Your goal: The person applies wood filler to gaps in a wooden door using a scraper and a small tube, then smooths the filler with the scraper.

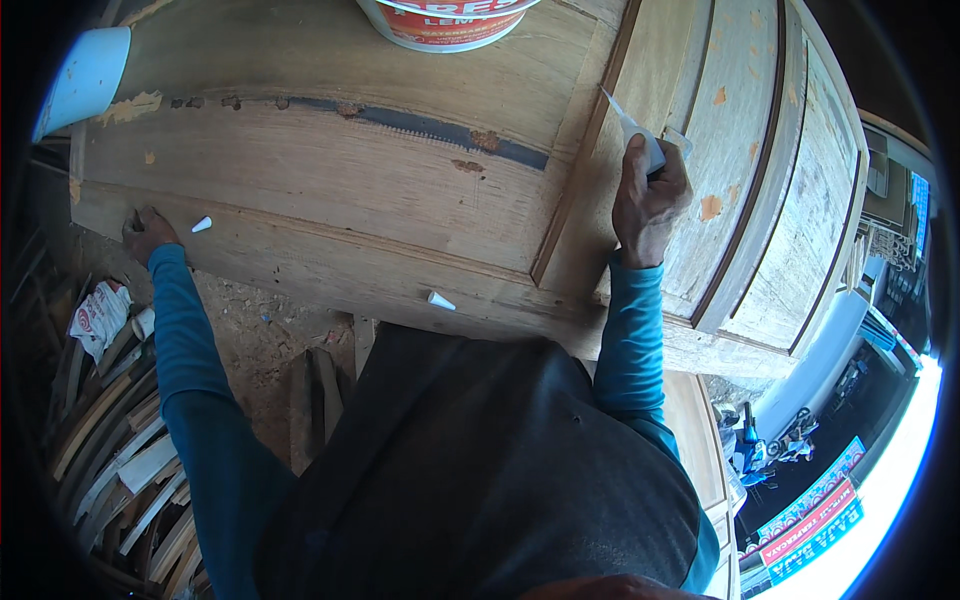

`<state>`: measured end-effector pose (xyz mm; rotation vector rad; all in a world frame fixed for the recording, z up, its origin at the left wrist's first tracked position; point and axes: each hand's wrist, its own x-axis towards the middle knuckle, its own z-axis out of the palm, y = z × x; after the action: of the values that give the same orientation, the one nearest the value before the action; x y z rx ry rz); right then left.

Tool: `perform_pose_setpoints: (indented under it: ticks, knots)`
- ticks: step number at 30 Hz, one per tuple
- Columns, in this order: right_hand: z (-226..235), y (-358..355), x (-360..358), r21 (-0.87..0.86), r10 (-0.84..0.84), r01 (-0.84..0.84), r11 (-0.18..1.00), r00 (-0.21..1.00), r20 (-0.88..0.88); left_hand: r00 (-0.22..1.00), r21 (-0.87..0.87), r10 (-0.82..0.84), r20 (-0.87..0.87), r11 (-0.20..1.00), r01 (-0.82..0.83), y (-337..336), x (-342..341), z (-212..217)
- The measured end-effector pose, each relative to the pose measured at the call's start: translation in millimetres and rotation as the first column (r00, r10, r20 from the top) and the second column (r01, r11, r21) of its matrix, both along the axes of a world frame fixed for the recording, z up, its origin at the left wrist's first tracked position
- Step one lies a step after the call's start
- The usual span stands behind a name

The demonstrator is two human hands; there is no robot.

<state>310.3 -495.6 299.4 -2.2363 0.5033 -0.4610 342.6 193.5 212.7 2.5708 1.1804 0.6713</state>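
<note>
My right hand (652, 200) is closed around a white squeeze bottle (630, 122) with a long pointed nozzle. The nozzle points away and to the left, over a dark moulding of the wooden door (340, 215). Part of the bottle is hidden by my fingers. At the door's near left edge rests my left hand (150, 232), fingers slightly apart, with nothing seen in it. Beside it lies a small white cone-shaped cap (202, 224). A second such cap (440, 300) lies near the front edge. A dark strip with brown patches (430, 127) runs along the door.
A white and red bucket (445, 28) stands on the far side of the door. At the far left is a pale blue-white container (88, 75). Wood offcuts (130, 460) and a crumpled white bag (100, 318) lie below on the left. Motorbikes (770, 440) stand off to the right.
</note>
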Motion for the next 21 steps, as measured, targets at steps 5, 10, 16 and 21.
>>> perform_pose_setpoints:
  ticks: [5,10,16,21]
  knots:
    - [-3,-1,0,-0.006,0.003,-0.003,1.0,1.0,0.011,1.0,-0.022,-0.002,0.01,1.0,0.002,-3,1,2]
    - [-3,-2,0,0.0,0.011,-0.011,1.0,1.0,-0.005,0.999,-0.056,-0.024,0.045,0.998,0.026,-5,0,3]
    - [-5,-3,1,-0.016,0.019,-0.019,1.0,1.0,0.011,1.0,0.041,-0.027,-0.002,0.999,0.028,-2,-1,2]
    - [0,-3,1,-0.02,0.01,-0.01,1.0,1.0,0.001,1.0,0.014,-0.009,-0.006,1.0,0.009,-9,1,4]
